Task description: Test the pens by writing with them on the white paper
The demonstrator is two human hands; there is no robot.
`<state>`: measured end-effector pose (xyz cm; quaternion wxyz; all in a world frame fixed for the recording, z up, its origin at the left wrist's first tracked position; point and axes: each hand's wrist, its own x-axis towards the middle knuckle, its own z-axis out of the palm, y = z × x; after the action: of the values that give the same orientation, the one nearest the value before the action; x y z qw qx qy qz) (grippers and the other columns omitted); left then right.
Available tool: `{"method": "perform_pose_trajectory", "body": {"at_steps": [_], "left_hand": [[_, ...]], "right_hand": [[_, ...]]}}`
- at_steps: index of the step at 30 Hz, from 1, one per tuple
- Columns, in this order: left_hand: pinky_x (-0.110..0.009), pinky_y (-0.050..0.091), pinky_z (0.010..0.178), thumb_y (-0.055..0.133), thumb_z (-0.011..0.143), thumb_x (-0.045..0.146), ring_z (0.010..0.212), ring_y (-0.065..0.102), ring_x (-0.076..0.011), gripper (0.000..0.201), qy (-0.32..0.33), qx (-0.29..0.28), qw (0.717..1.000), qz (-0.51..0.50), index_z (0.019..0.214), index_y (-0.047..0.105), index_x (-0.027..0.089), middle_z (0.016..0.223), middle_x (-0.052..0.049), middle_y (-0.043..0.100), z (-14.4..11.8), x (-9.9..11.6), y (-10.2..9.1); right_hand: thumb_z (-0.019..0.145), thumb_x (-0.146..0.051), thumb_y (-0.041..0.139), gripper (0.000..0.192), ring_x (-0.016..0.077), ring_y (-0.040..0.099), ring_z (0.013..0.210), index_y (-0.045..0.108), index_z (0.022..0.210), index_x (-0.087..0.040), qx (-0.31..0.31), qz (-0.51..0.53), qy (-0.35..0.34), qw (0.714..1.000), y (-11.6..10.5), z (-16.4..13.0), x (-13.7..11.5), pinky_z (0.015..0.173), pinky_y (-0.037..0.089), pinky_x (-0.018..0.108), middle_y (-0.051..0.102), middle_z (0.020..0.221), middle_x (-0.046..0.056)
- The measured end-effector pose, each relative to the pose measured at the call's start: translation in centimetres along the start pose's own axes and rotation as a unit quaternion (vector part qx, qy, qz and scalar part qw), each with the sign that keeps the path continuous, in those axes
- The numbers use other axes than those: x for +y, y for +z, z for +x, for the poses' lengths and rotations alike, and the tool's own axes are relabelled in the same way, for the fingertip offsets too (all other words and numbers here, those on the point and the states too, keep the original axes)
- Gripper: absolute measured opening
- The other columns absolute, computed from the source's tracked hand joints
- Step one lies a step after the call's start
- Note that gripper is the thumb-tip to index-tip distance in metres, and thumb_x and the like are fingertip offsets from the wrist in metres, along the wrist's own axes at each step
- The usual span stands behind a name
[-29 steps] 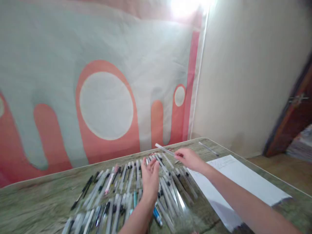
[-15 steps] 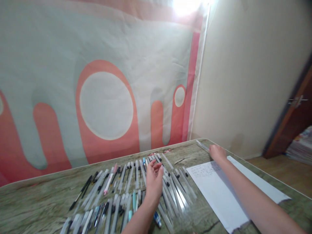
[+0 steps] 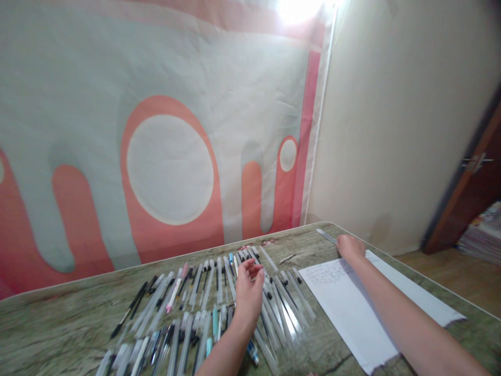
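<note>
My left hand (image 3: 249, 287) hovers over the rows of pens with its fingers loosely curled and apart, and nothing shows in it. Below and around it lie several clear-barrelled pens (image 3: 219, 279), some with black parts. At the far right of the table, my right hand (image 3: 350, 247) is closed on the near end of what looks like a slim clear pen (image 3: 326, 235). That pen points away to the left, close to the table's back edge. Whether it is one pen or two side by side is too small to tell. The fingertips of this hand are hidden.
White paper (image 3: 344, 308) with handwriting at its top lies under my right forearm. A pink-and-white pen (image 3: 174, 295) and a blue pen (image 3: 252, 352) lie among the others. A printed banner (image 3: 230, 78) hangs behind the table (image 3: 50, 318); a brown door (image 3: 465, 193) stands at right.
My right hand and the clear pen have shifted very slightly, with the pen's far end a little to the right. The left hand stays nearly in place.
</note>
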<state>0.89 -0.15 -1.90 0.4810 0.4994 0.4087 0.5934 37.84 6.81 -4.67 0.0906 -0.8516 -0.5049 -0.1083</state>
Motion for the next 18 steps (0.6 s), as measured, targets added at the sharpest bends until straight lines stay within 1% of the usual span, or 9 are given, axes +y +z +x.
{"method": "perform_pose_trajectory", "body": {"at_steps": [5,7,10,12,15,18], "left_hand": [[-0.034,0.041,0.08,0.057,0.07,0.022,0.086,0.055,-0.0167,0.034,0.004,-0.007,1.0,0.007,0.101,0.043,0.016,0.089,-0.008,0.056,0.0,0.1,0.1],[-0.033,0.041,0.08,0.057,0.07,0.023,0.085,0.055,-0.0167,0.034,0.002,-0.008,1.0,0.007,0.1,0.043,0.016,0.089,-0.008,0.056,-0.1,0.2,0.1],[-0.033,0.041,0.079,0.056,0.07,0.023,0.084,0.054,-0.0165,0.034,-0.001,-0.007,1.0,0.007,0.1,0.043,0.016,0.088,-0.007,0.056,-0.2,0.4,0.2],[-0.032,0.041,0.079,0.056,0.07,0.023,0.084,0.054,-0.0165,0.034,-0.002,-0.008,1.0,0.007,0.1,0.043,0.016,0.088,-0.007,0.056,-0.3,0.5,0.2],[-0.032,0.04,0.078,0.057,0.069,0.024,0.084,0.054,-0.0164,0.035,-0.003,-0.012,1.0,0.006,0.1,0.043,0.016,0.088,-0.007,0.056,-0.4,0.6,0.2],[-0.032,0.04,0.078,0.057,0.069,0.025,0.083,0.054,-0.0162,0.035,-0.002,-0.014,1.0,0.004,0.1,0.043,0.016,0.087,-0.006,0.056,-0.5,0.5,0.2]], "right_hand": [[0.074,-0.026,0.054,0.019,0.0278,0.058,0.088,0.068,0.08,-0.015,0.026,0.002,0.01,1.0,0.4,0.2,0.5,0.072,0.04,0.036,0.065,0.09,0.015],[0.073,-0.031,0.055,0.022,0.0282,0.057,0.09,0.068,0.083,-0.016,0.033,0.008,0.016,0.999,0.6,0.3,0.7,0.073,0.04,0.037,0.064,0.091,0.015],[0.076,-0.038,0.053,0.03,0.0282,0.056,0.093,0.066,0.094,-0.017,0.044,0.022,0.018,0.999,0.9,0.2,1.0,0.074,0.04,0.036,0.063,0.097,0.015],[0.077,-0.039,0.052,0.033,0.0268,0.057,0.092,0.064,0.1,-0.019,0.047,0.033,0.013,0.998,1.1,0.2,1.1,0.073,0.04,0.034,0.063,0.1,0.014],[0.078,-0.039,0.051,0.029,0.024,0.059,0.085,0.066,0.096,-0.022,0.039,0.051,0.001,0.998,1.5,0.2,1.2,0.068,0.041,0.03,0.065,0.095,0.011],[0.078,-0.037,0.051,0.027,0.0225,0.06,0.081,0.068,0.092,-0.021,0.032,0.065,-0.005,0.997,1.8,0.3,1.3,0.064,0.04,0.028,0.067,0.09,0.01]]}}
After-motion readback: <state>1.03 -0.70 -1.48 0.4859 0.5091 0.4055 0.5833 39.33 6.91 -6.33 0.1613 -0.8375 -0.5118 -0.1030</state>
